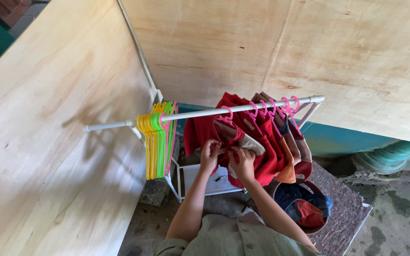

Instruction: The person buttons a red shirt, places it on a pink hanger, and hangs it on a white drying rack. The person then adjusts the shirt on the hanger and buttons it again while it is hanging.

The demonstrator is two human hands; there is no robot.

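Risk noted: red garment (pixel 205 130) liable to slip off its pink hanger (pixel 227 114) if tugged unevenly at the front; hanger hook sits lightly on the white rail (pixel 205 114) and could ride off. Neighbouring pink hangers (pixel 281 105) crowded close on the right, so snagging or dragging a second garment likely if pulled sideways. Rack frame looks light; a downward pull could tip it toward the plywood wall (pixel 48 118).

Left hand (pixel 209 154) and right hand (pixel 243 160) close together, both pinched on the front of the red garment, just below the rail. Garment hangs directly ahead, touching both hands, between the empty yellow and green hangers (pixel 155 142) on the left and the remaining hung clothes on the right. Basket of clothes (pixel 304 211) below right, apart from both hands.
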